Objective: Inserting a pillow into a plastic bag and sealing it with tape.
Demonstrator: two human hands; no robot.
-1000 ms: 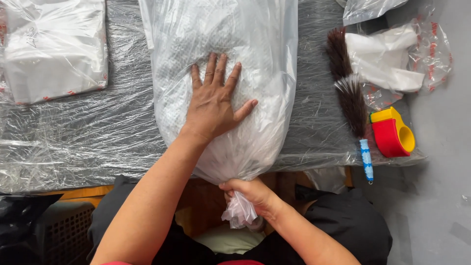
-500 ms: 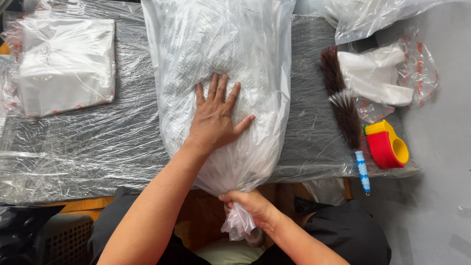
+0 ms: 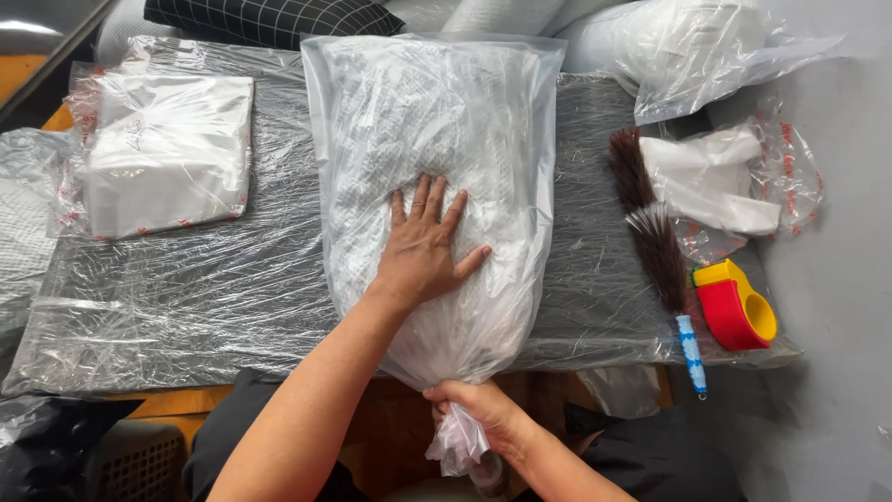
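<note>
A large clear plastic bag (image 3: 437,121) stuffed with white fabric lies lengthwise on the film-covered table (image 3: 204,297). My left hand (image 3: 423,246) presses flat on the bag's lower half, fingers spread. At the table's near edge my right hand (image 3: 478,409) is closed around the bag's gathered neck (image 3: 455,442), whose twisted end hangs below my fist.
A flat packet of folded white material (image 3: 163,153) lies at the left. To the right lie a dark brush with a blue handle (image 3: 655,246), a red and yellow tape dispenser (image 3: 739,307) and loose clear bags (image 3: 725,177). A dark checked cushion (image 3: 269,17) sits at the back.
The view has tilted so the table's far end and cushion show. Both hands hold the same grip on the bag; the neck looks drawn slightly tighter.
</note>
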